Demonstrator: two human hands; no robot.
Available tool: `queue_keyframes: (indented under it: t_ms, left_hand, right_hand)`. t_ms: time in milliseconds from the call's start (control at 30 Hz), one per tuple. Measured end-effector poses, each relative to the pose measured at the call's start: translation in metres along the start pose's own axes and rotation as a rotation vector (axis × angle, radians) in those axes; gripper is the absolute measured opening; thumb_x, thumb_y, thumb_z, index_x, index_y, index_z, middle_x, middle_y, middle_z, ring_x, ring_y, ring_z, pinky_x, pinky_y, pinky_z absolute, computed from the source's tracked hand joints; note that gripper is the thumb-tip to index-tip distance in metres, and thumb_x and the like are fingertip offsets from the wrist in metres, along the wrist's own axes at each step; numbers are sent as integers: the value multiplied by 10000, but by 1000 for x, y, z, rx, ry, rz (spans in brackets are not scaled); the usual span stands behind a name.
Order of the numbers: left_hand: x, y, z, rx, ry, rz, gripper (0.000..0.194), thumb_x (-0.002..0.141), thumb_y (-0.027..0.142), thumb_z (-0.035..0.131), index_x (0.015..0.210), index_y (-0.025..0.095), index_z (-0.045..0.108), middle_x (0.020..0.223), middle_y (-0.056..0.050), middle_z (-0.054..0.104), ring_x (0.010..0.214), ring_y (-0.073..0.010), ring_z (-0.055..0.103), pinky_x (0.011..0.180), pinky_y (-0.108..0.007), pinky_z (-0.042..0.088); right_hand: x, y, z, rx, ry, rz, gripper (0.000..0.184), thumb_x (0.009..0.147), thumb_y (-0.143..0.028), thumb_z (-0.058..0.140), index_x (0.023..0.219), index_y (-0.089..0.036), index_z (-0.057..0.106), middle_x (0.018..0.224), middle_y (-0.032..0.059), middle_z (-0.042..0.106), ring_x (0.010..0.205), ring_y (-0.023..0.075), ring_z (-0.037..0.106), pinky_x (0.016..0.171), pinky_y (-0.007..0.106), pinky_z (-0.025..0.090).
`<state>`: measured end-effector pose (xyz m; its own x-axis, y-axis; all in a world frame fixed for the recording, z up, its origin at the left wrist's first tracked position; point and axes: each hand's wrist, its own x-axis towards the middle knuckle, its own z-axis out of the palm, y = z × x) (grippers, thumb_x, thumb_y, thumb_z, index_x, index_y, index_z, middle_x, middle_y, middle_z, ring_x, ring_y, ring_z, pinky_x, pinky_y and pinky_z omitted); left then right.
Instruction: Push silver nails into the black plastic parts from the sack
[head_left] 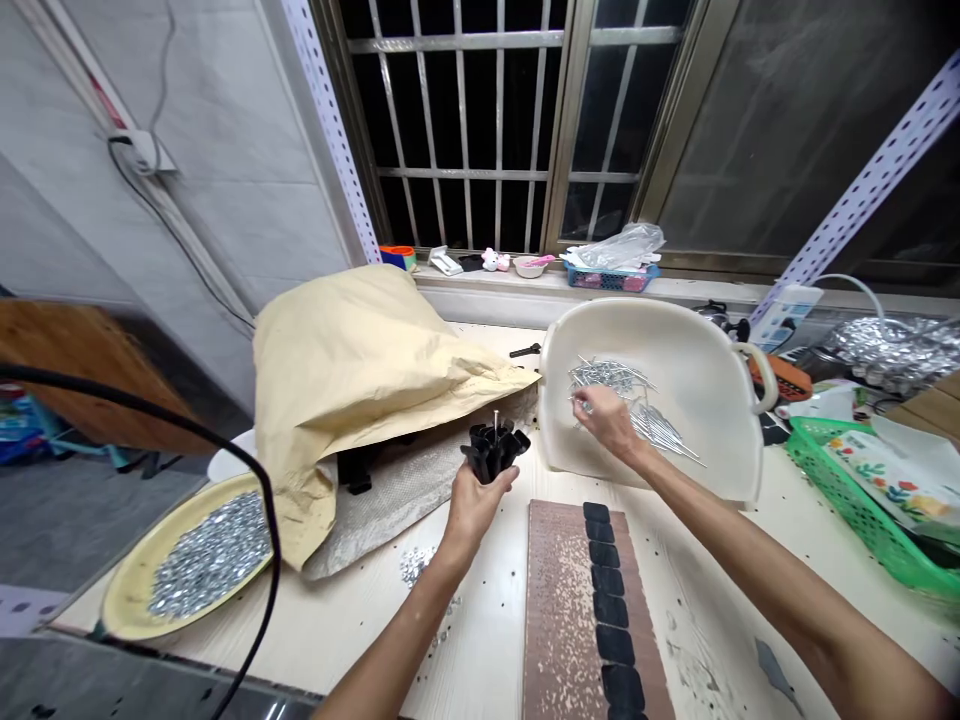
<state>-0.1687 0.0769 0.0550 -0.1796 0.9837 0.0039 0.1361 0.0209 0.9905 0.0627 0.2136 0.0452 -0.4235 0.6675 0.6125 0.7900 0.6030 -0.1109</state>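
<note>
1. Head view: I have the left hand (474, 505) closed round upright black pieces (491, 455), a metal pin (496, 420) among them, beside the yellow sack (360, 350).
2. The right hand (609, 420), fingertips drawn together, is over metal rods (660, 428) in the white tub (712, 390); I can't tell whether it pinches any.

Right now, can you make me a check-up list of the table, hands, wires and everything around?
Surface: pale table, dark specks on it.
Things in use: black pieces, a metal pin standing up from them; thin metal rods in the white basin.
Clutter: beige sack, yellow bowl of small metal parts, green basket.
Hands: left hand closed around the black pieces; right hand at the rods, grip unclear.
Cables: black cable curving in front of the yellow bowl.
Surroundings: barred window, dark behind it.
</note>
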Motion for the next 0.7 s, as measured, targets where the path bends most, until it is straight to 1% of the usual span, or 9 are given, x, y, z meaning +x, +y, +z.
queue_keyframes:
  t_ms: [33,100,133,167,267,367,467,567,700]
  left_hand:
    - [3,-3,-1,53,28,18,266,660,367,695,750,126,628,650,-43,651,636,-194,612,588,-277,441]
    - [6,-7,0,142,59,52,267,664,356,690,801,134,632,738,-58,681,706,-217,625,635,-296,447]
    - [7,-8,1,178,67,70,273,669,350,687,835,141,631,780,-61,690,744,-228,629,658,-304,447]
    - [8,-9,3,208,71,88,279,673,343,685,864,148,627,808,-62,695,771,-236,630,676,-310,445]
    - [7,-6,9,254,63,145,286,687,316,678,919,162,612,849,-62,699,810,-247,633,700,-319,440]
    - [5,-2,14,246,51,186,296,693,304,677,942,162,607,882,-70,697,818,-249,637,691,-310,442]
    - [4,3,14,215,38,212,324,688,304,683,972,170,603,868,-59,694,798,-243,638,676,-297,439]
    - [2,7,13,195,36,253,397,689,283,682,1061,198,574,917,-48,690,840,-239,634,706,-293,436]
    - [-2,11,11,204,29,287,400,708,277,662,1088,209,554,915,-39,685,832,-232,631,695,-286,435]
  right_hand:
    - [4,-9,-11,81,115,91,179,897,-197,413,926,-131,576,849,84,628,779,167,577,712,309,456]
    - [13,-36,-36,356,348,273,159,879,-270,471,970,-161,544,861,52,622,765,151,594,700,299,486]
    - [16,-51,-49,521,422,326,163,861,-294,508,974,-179,532,862,36,618,759,143,601,697,295,498]
    - [19,-67,-61,668,446,348,170,844,-306,537,970,-192,524,856,25,615,751,137,605,694,292,508]
    - [22,-110,-86,911,399,334,201,808,-295,589,977,-211,518,839,8,611,728,123,607,679,279,523]
    - [18,-134,-92,953,348,308,193,791,-267,605,963,-218,533,833,1,615,744,119,604,701,277,524]
    - [13,-140,-87,893,302,260,155,786,-242,599,935,-217,565,833,0,627,744,118,593,700,275,512]
    - [10,-142,-80,821,249,211,132,779,-223,599,910,-217,597,801,-8,629,719,117,582,684,271,496]
    - [8,-145,-83,769,175,160,101,790,-230,597,888,-225,623,826,-4,637,787,139,590,759,310,483]
